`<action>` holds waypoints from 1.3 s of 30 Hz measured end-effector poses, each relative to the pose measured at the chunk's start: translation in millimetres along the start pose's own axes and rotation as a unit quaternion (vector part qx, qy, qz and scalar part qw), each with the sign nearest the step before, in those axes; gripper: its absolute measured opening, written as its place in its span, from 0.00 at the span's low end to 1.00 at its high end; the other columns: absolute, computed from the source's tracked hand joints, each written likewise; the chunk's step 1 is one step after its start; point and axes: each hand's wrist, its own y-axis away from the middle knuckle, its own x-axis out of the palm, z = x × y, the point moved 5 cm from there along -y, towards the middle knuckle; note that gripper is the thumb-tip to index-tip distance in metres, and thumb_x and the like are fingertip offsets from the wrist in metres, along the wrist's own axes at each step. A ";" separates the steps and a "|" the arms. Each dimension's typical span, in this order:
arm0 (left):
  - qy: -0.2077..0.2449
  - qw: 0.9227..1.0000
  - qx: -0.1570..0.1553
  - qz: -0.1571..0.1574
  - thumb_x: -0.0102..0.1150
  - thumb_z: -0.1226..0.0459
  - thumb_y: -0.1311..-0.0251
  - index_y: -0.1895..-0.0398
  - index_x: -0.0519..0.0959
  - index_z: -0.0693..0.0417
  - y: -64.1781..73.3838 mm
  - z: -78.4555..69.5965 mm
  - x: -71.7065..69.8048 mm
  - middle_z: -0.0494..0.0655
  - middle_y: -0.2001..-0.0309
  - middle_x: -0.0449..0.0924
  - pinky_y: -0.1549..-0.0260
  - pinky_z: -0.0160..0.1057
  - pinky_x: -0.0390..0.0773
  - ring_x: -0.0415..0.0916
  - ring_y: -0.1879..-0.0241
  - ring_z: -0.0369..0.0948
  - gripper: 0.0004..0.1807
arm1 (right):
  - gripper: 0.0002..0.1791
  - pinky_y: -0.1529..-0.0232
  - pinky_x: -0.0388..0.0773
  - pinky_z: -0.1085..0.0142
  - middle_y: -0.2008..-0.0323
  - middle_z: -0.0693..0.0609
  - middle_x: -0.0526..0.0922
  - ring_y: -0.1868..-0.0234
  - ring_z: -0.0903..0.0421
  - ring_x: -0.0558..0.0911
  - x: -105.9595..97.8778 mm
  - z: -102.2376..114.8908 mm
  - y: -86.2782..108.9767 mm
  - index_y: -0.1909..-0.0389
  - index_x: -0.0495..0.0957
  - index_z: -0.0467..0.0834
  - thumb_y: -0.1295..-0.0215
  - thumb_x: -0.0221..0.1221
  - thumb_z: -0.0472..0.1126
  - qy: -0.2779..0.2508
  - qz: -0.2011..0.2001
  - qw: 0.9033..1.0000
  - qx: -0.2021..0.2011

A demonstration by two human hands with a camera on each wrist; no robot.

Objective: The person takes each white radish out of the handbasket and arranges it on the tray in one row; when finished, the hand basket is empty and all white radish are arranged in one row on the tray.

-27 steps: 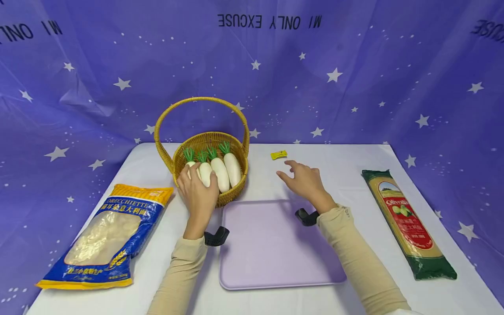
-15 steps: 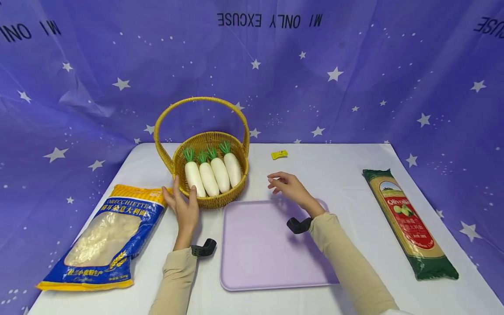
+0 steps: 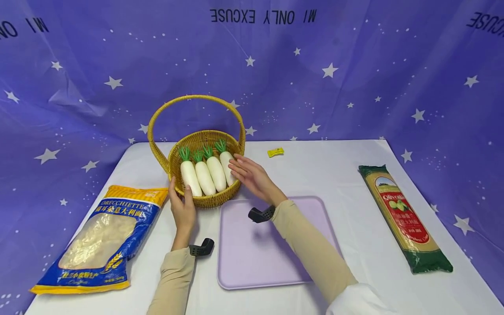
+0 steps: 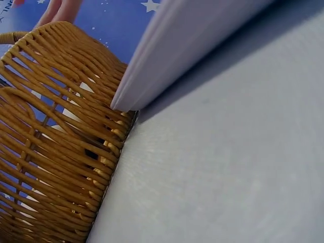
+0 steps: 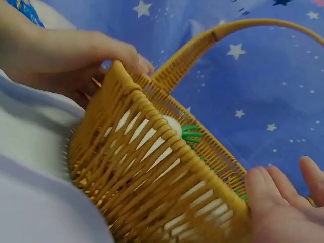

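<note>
A golden wicker basket [image 3: 210, 201] with a tall arched handle stands at the back left, several white radishes [image 3: 216, 173] with green tops lying side by side inside. My left hand [image 3: 183, 214] rests against its front left corner, fingers spread along the outside; the right wrist view has this left hand [image 5: 66, 58] right at the rim. Over the right rim is my right hand [image 3: 252, 177], its fingers extended and overlapping the rightmost radish. In the right wrist view, my right hand's fingers [image 5: 283, 187] appear beside the rim with nothing held.
A lilac tray [image 3: 252, 271] lies in front of the basket, its corner close to it. A blue and yellow orecchiette bag [image 3: 100, 240] is on the left, a green-ended pasta packet [image 3: 405, 218] on the right. A small yellow wrapped packet [image 3: 275, 152] lies at the back.
My left hand has come off the radishes to the basket's front left corner. The right hand has moved left from beside the yellow packet to the basket's right rim.
</note>
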 end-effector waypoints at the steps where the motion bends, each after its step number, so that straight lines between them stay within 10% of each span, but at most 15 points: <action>1: 0.001 1.000 0.001 0.001 0.44 0.54 0.36 0.31 0.51 0.45 -0.4 -0.1 0.2 0.49 0.31 0.53 0.35 0.46 0.55 0.54 0.33 0.46 0.31 | 0.28 0.31 0.52 0.58 0.31 0.36 0.49 0.30 0.44 0.53 2.9 0.1 -7.1 0.32 0.48 0.37 0.31 0.40 0.37 0.001 -0.009 1.000 0.000; 5: 0.006 1.000 0.000 -0.003 0.46 0.56 0.37 0.32 0.53 0.46 -0.5 -0.3 0.5 0.50 0.31 0.54 0.35 0.46 0.56 0.54 0.33 0.46 0.30 | 0.28 0.31 0.49 0.57 0.30 0.43 0.51 0.30 0.49 0.52 11.3 3.3 -34.9 0.32 0.53 0.43 0.32 0.45 0.40 0.113 -0.067 0.991 0.004; 12: 0.023 1.000 0.003 0.000 0.46 0.61 0.37 0.33 0.54 0.52 5.6 -5.2 2.8 0.55 0.32 0.54 0.36 0.49 0.57 0.55 0.34 0.51 0.29 | 0.28 0.33 0.54 0.54 0.31 0.53 0.53 0.30 0.51 0.54 17.7 6.1 -58.6 0.33 0.57 0.50 0.34 0.49 0.48 0.349 -0.145 0.923 0.070; 22: 0.032 0.999 0.013 -0.002 0.45 0.67 0.38 0.33 0.52 0.61 10.4 -29.6 -1.8 0.65 0.34 0.54 0.38 0.54 0.58 0.55 0.36 0.60 0.29 | 0.35 0.34 0.53 0.50 0.30 0.51 0.51 0.31 0.48 0.55 30.3 -1.2 -59.5 0.31 0.50 0.57 0.38 0.51 0.55 0.369 -0.180 0.898 0.157; 26: 0.029 1.000 0.012 -0.002 0.46 0.64 0.37 0.33 0.53 0.57 4.2 -11.5 -0.1 0.61 0.33 0.53 0.38 0.53 0.58 0.55 0.35 0.57 0.30 | 0.36 0.35 0.58 0.54 0.31 0.50 0.55 0.32 0.50 0.58 23.1 -8.8 -66.4 0.32 0.52 0.55 0.39 0.52 0.56 0.434 -0.209 0.861 0.162; 30: 0.017 1.000 0.007 -0.007 0.46 0.60 0.37 0.32 0.53 0.49 1.2 1.1 1.2 0.56 0.33 0.54 0.38 0.51 0.60 0.58 0.36 0.54 0.30 | 0.34 0.63 0.71 0.62 0.43 0.50 0.73 0.61 0.55 0.76 -2.4 -23.5 -89.5 0.34 0.55 0.59 0.41 0.54 0.40 0.473 -0.187 0.846 0.158; 32: 0.013 1.000 0.005 -0.011 0.46 0.59 0.37 0.32 0.53 0.47 0.8 2.5 0.3 0.55 0.33 0.55 0.39 0.51 0.61 0.59 0.37 0.53 0.30 | 0.37 0.78 0.61 0.63 0.52 0.51 0.80 0.80 0.57 0.65 -6.7 -23.7 -91.8 0.35 0.56 0.62 0.44 0.51 0.32 0.474 -0.168 0.847 0.175; 39: 0.020 1.000 0.011 -0.008 0.46 0.64 0.38 0.33 0.54 0.54 4.6 -10.2 -0.8 0.60 0.35 0.55 0.41 0.54 0.61 0.58 0.38 0.58 0.29 | 0.39 0.85 0.48 0.66 0.80 0.53 0.78 0.89 0.60 0.46 15.7 -12.9 -68.3 0.34 0.58 0.60 0.45 0.43 0.25 0.510 -0.148 0.816 0.230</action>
